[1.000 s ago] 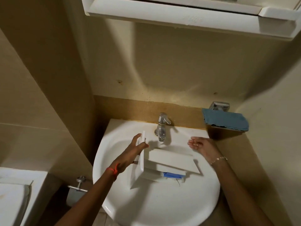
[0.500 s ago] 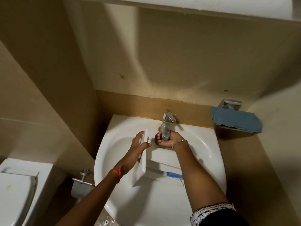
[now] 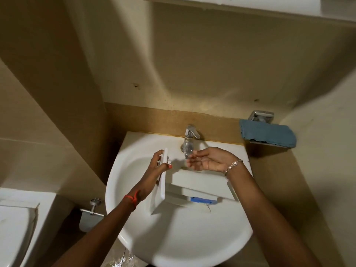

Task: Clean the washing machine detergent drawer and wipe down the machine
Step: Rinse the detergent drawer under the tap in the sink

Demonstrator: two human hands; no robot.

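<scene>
The white detergent drawer (image 3: 198, 185) lies in the white sink (image 3: 179, 239), its front panel to the left and a blue insert (image 3: 201, 199) at its near side. My left hand (image 3: 156, 170) grips the top of the front panel. My right hand (image 3: 209, 159) is cupped palm up under the chrome tap (image 3: 189, 140), fingers apart, with water running onto it, just above the drawer's far edge.
A blue cloth (image 3: 267, 133) rests on a chrome wall holder at the right. A toilet (image 3: 15, 224) stands at the lower left, with a toilet roll holder (image 3: 90, 212) beside the sink. A white cabinet (image 3: 289, 8) hangs overhead.
My right hand let go of the tap and now sits cupped under the spout with water on it. My left hand kept its hold on the drawer's front panel.
</scene>
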